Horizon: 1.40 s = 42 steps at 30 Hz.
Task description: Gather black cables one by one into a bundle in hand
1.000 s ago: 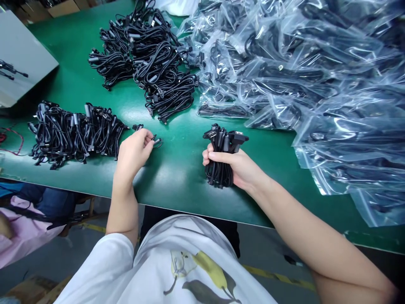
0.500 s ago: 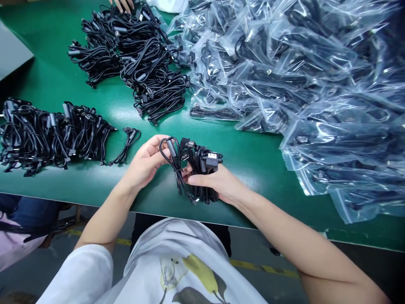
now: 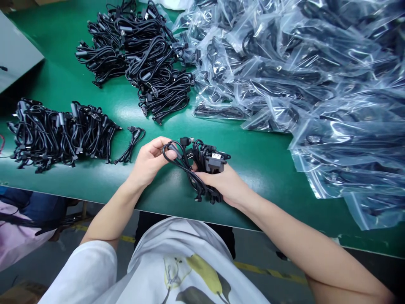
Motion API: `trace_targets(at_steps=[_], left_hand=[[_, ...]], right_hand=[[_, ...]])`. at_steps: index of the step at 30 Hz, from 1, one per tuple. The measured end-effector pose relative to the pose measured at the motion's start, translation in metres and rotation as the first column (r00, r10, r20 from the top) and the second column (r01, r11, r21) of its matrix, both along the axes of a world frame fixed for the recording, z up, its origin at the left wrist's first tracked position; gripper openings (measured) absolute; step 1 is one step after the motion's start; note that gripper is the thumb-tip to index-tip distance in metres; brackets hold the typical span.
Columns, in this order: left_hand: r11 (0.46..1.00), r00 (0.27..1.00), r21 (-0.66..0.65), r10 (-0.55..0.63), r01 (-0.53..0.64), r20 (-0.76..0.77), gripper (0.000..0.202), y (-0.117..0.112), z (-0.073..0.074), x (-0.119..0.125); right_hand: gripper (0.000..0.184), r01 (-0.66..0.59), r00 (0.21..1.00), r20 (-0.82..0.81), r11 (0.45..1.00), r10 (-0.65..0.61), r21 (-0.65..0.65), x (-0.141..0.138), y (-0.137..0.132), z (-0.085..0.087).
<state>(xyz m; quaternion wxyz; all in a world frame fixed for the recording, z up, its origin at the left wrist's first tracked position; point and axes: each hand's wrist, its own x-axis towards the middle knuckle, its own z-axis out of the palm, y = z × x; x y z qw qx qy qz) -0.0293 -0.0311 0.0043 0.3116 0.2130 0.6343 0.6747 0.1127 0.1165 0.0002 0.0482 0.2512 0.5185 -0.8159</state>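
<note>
My right hand (image 3: 229, 183) is closed around a thick bunch of black cables (image 3: 205, 158), thumb on the near side. Connector ends, one a USB socket with a pale face (image 3: 215, 158), stick up from the bunch. Between the fingers and thumb of my left hand (image 3: 153, 160) is a looped black cable (image 3: 182, 162) with a grey cylindrical part. That cable is tied at its middle and slants down across the left side of the bunch. My right fingers are mostly hidden behind the cables.
A single tied cable (image 3: 130, 145) lies left of my hands, beside a row of cable bundles (image 3: 63, 135). Farther back sits a heap of cables (image 3: 145, 63). Clear plastic bags with cables inside (image 3: 284, 80) cover the right side of the green table (image 3: 104, 181). A grey box (image 3: 19, 52) stands far left.
The cable in my left hand has tilted from nearly upright to a slant against the bunch. A hand at the far heap has left the picture. The view has shifted slightly.
</note>
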Motion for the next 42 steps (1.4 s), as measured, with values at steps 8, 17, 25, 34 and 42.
trace_targets(at_steps=[8,17,25,34,42], left_hand=[[0.992,0.983,0.017,-0.129,0.127,0.133,0.032,-0.001,0.005,-0.004],[0.995,0.984,0.021,-0.097,0.095,0.147,0.048,-0.002,0.006,-0.004],[0.995,0.99,0.062,-0.079,0.072,0.114,0.039,0.0,0.001,-0.001],[0.991,0.982,-0.024,-0.125,0.13,0.142,0.047,-0.002,0.003,-0.001],[0.991,0.992,-0.044,-0.123,0.123,-0.004,0.042,-0.002,-0.001,0.003]], right_hand=[[0.025,0.028,0.999,0.019,0.997,-0.027,-0.078,-0.002,0.001,-0.003],[0.022,0.028,1.0,0.002,1.0,-0.028,0.007,-0.001,0.0,-0.003],[0.024,0.025,0.999,-0.037,0.999,-0.024,0.023,0.003,0.001,-0.004],[0.031,-0.055,0.988,-0.141,0.998,0.055,0.008,0.007,0.001,0.0],[0.035,0.048,0.993,-0.096,0.973,-0.071,-0.227,0.001,-0.003,-0.004]])
